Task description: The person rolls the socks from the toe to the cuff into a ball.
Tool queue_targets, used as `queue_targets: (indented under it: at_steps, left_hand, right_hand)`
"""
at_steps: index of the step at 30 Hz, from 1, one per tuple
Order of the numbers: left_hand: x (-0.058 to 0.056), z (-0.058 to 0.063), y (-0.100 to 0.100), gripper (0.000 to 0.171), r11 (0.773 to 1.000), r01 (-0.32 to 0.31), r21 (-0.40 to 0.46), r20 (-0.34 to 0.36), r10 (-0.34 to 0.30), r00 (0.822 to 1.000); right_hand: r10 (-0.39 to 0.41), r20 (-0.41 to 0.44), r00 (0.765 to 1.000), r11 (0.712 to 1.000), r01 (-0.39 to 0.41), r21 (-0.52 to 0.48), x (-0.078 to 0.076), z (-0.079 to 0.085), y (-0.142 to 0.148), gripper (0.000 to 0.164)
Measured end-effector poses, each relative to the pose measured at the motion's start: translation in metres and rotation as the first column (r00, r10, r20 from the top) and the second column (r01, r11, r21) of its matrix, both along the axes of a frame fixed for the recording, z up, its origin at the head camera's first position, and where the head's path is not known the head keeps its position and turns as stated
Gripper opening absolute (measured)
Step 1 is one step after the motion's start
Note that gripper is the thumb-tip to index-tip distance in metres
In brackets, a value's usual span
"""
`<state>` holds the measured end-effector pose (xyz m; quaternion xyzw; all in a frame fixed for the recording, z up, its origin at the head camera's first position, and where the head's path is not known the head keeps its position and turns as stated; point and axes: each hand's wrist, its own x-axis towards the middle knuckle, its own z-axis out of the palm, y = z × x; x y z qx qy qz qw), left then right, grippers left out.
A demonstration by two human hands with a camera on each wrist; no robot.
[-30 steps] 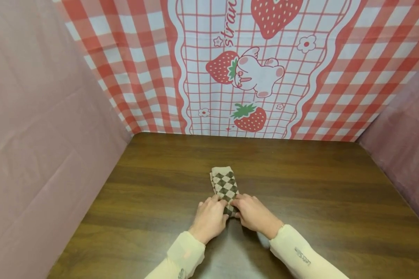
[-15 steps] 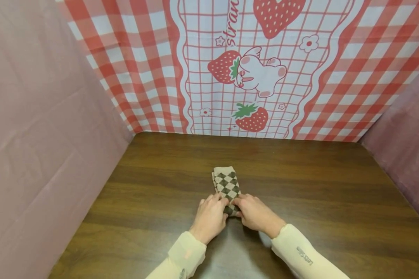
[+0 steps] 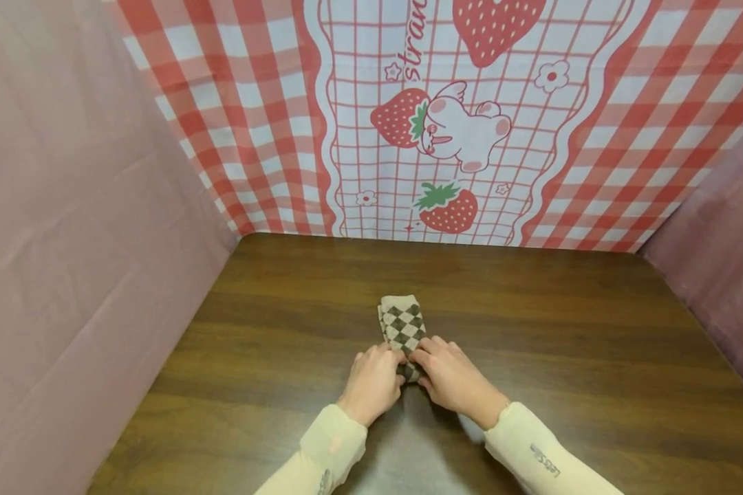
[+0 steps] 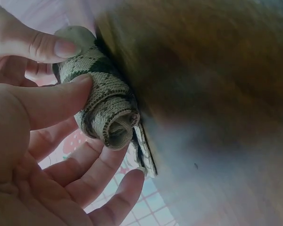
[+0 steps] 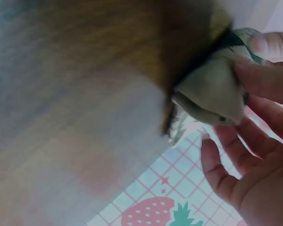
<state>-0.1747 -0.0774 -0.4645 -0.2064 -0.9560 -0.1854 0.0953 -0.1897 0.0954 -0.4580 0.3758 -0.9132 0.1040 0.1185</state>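
Observation:
A pair of beige and dark green diamond-patterned socks (image 3: 402, 322) lies on the wooden table, its flat end pointing to the back wall. The near end is wound into a thick roll (image 4: 101, 96), whose spiral edge shows in the left wrist view. My left hand (image 3: 373, 383) grips the left end of this roll, thumb on the near side and fingers spread around the far side. At the other end my right hand (image 3: 457, 377) pinches the roll, where a smooth beige fold (image 5: 212, 89) shows in the right wrist view. Both thumbs are close together.
The brown wooden table (image 3: 272, 330) extends on all sides of the socks. Behind it hangs a red-and-white checked cloth (image 3: 266, 124) with strawberries. Pink cloth (image 3: 99, 227) hangs along the left side, and more pink cloth (image 3: 718, 240) along the right.
The near end of the socks has been rolled slightly farther forward, so a little less of it shows below the hands. My right fingers have shifted slightly up. The head view has drifted slightly.

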Motion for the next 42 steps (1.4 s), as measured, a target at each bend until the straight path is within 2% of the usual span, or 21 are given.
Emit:
queue_targets:
  at_steps: [8, 16, 19, 23, 28, 35, 42]
  left_hand:
    - [-0.005, 0.001, 0.001, 0.016, 1.0, -0.003, 0.017, 0.053, 0.002, 0.999]
    - [-0.005, 0.002, 0.002, 0.021, 1.0, -0.023, 0.016, 0.062, 0.022, 0.998]
    - [-0.004, 0.001, 0.003, 0.029, 0.999, -0.041, 0.012, 0.049, 0.041, 0.998]
    - [-0.002, 0.003, 0.003, 0.036, 0.999, -0.052, 0.012, -0.005, 0.052, 0.999]
    - [0.002, 0.005, 0.004, 0.032, 1.0, -0.031, -0.006, -0.06, 0.03, 0.998]
    - [0.003, -0.001, 0.005, 0.024, 1.0, -0.024, -0.01, -0.113, 0.022, 0.993]
    - [0.003, -0.003, 0.006, 0.021, 0.999, -0.044, -0.003, -0.098, 0.044, 0.994]
  right_hand:
    - [0.038, -0.058, 0.998, 0.997, -0.042, -0.069, -0.004, -0.01, 0.006, 0.031]
    - [0.049, 0.0, 0.999, 0.998, -0.049, -0.035, -0.013, -0.006, 0.006, 0.027]
    - [0.047, 0.056, 0.997, 0.999, -0.046, -0.024, -0.016, -0.003, 0.007, 0.025]
    - [0.049, 0.115, 0.992, 0.999, -0.046, -0.022, -0.017, -0.001, 0.007, 0.023]
    - [0.052, 0.145, 0.988, 0.999, -0.05, -0.021, -0.019, 0.001, 0.007, 0.023]
    - [0.055, 0.183, 0.982, 0.998, -0.049, -0.035, -0.018, 0.003, 0.006, 0.022]
    - [0.015, 0.217, 0.976, 1.0, -0.013, -0.011, -0.016, 0.005, 0.005, 0.019]
